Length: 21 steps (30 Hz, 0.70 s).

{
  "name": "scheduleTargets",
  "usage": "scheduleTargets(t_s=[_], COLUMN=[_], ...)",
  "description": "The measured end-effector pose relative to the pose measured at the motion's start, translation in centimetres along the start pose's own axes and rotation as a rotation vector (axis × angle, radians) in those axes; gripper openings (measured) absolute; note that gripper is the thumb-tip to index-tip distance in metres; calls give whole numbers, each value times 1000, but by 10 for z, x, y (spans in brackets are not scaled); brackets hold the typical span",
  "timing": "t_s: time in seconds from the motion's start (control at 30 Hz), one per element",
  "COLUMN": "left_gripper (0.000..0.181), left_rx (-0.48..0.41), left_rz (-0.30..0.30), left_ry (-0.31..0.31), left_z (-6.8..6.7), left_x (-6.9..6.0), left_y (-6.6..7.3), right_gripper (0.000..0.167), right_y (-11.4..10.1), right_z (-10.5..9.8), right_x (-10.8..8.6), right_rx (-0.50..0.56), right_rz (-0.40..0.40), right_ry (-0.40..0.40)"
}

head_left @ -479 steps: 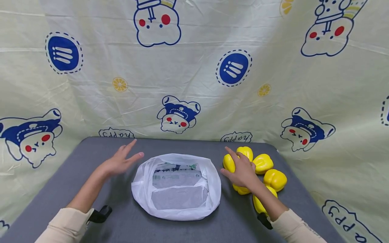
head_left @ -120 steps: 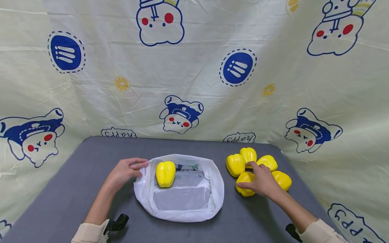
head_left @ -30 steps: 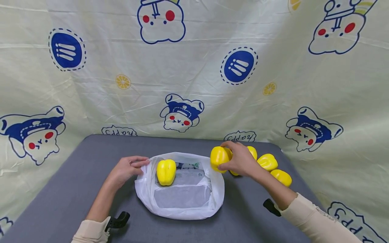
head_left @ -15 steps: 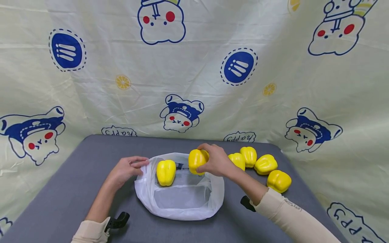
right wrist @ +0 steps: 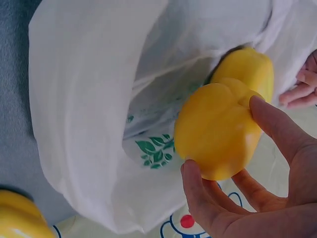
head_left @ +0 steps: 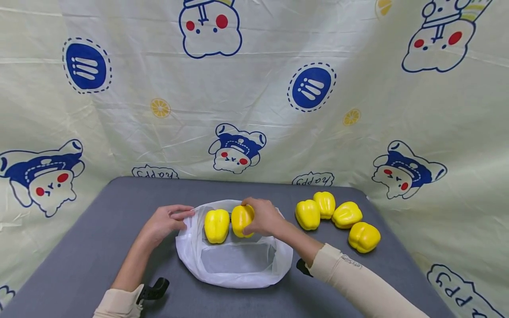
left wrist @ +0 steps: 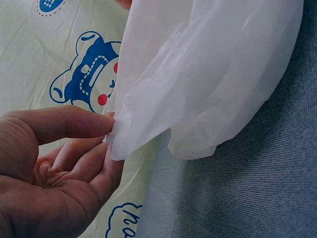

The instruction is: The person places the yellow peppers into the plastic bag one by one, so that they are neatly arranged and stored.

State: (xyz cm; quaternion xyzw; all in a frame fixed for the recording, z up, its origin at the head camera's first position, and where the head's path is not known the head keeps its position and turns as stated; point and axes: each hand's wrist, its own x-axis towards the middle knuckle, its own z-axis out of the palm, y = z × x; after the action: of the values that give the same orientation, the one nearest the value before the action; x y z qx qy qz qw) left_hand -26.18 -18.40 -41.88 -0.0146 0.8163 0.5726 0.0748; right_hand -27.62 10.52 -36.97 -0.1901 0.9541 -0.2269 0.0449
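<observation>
Before you stands a table (head_left: 99, 251) with a dark grey covering, and behind it hangs a pale, slightly wrinkled cloth (head_left: 131, 79), printed with cartoon animals, blue badges and orange slices. On the middle of the table the white bag (head_left: 238, 281) sits with its mouth open upward; in your right wrist view, green leaves are printed on it. Your left hand (head_left: 163, 224) is closed at the fingertips — it pinches the left edge of the bag between thumb and fingers. Your right hand (head_left: 265, 217) is opened only as wide as one yellow pepper (head_left: 241, 221), which it grasps with thumb and fingers within the mouth of the bag; whether this pepper touches the bottom, I cannot tell. Just to its left, another pepper (head_left: 216, 226) is in the bag. Four more peppers (head_left: 308, 215) lie on the table, to the right of the bag.
</observation>
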Motion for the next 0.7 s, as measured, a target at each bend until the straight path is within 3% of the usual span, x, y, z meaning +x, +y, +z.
scheduleTargets(t_s=[0.7], left_gripper=[53], left_rx=[-3], left_rz=[8], left_ry=[4], left_z=[-1], left_x=[0], left_y=[-1], right_gripper=[71], right_y=[7], right_z=[25], right_x=[11], right_rx=[-10], right_rz=[-5], right_ry=[13])
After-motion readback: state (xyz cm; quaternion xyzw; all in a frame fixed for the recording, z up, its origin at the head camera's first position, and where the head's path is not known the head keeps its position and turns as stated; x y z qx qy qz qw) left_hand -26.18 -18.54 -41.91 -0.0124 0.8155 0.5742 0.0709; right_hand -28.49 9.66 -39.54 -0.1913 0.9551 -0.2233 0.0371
